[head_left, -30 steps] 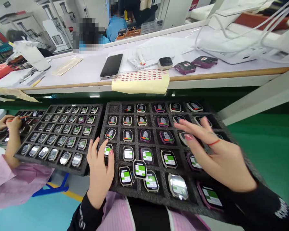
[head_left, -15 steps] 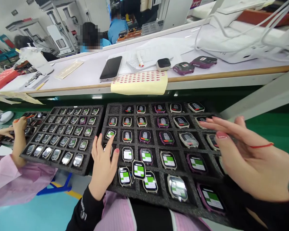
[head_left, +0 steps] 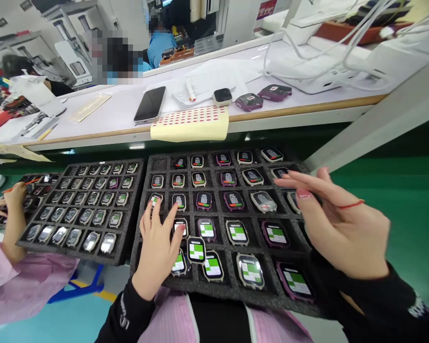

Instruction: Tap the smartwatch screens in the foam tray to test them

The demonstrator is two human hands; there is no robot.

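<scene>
A black foam tray (head_left: 214,287) in front of me holds several smartwatch cases with lit screens. My left hand (head_left: 156,250) is over the tray's left side, fingers spread, covering some watches; its fingertips lie at a silver watch (head_left: 156,199) and its neighbour (head_left: 179,202). Whether they touch is unclear. One silver watch (head_left: 196,249) rests across a divider, overlapping a watch with a green and white screen (head_left: 213,266). At the tray's right edge, my right hand (head_left: 343,228) hovers with fingers stretched out and nothing visible in them, partly hiding the watches below.
Another foam tray (head_left: 123,243) of watches stands to the left, with a co-worker's hands (head_left: 14,205) beyond it. The shelf above carries a phone (head_left: 150,105), a yellow sticker sheet (head_left: 189,128), a pale watch (head_left: 222,96) and purple watch cases (head_left: 249,102). A slanted post (head_left: 346,128) rises at right.
The view has shifted slightly. My left hand has moved right across the tray, now covering part of the second column's lower watches. My right hand stays stretched out over the right edge.
</scene>
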